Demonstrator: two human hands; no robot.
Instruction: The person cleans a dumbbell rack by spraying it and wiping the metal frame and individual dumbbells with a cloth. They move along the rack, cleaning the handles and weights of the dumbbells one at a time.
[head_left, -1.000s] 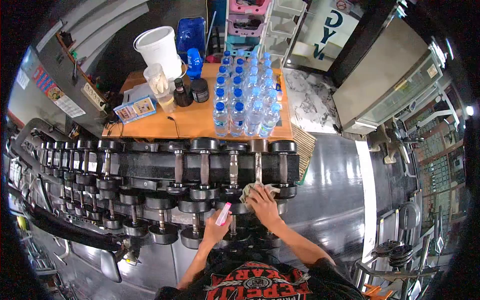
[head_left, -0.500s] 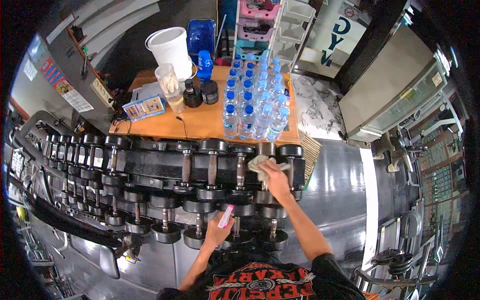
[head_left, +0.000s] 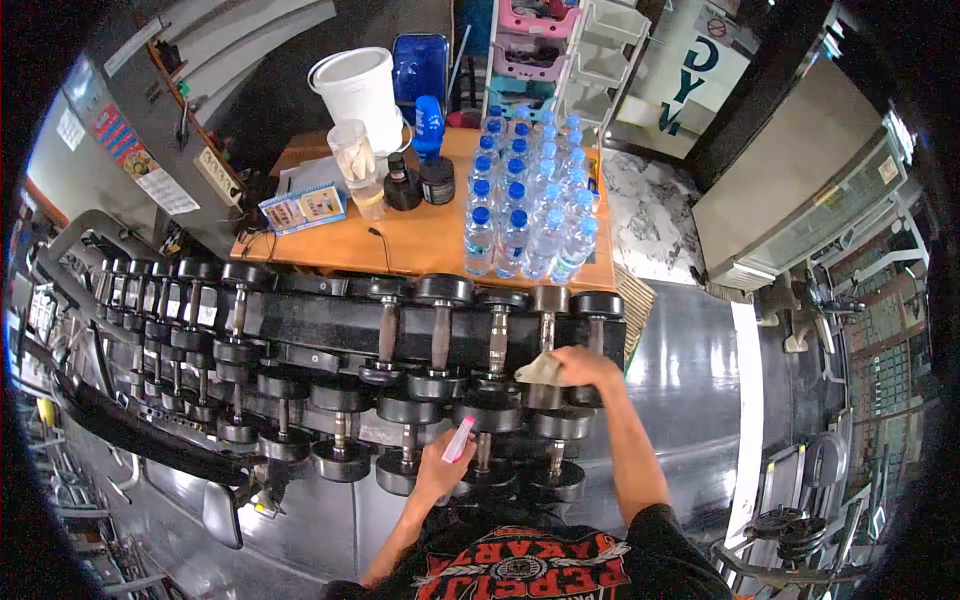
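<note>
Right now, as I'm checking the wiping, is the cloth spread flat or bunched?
Bunched: the cloth sits crumpled under the right hand, pressed against a dumbbell on the rack's top row.

A wooden worktop [head_left: 420, 245] stands behind the rack, crowded with water bottles [head_left: 530, 200]. The dark floor [head_left: 680, 370] shines glossy. A white bucket [head_left: 360, 85] sits beyond.

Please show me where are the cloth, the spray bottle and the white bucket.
cloth [head_left: 540, 371]: head view, on the crumpled middle, under the right hand.
spray bottle [head_left: 459, 440]: head view, on the pink top, above the left hand.
white bucket [head_left: 362, 95]: head view, on its outer wall.
</note>
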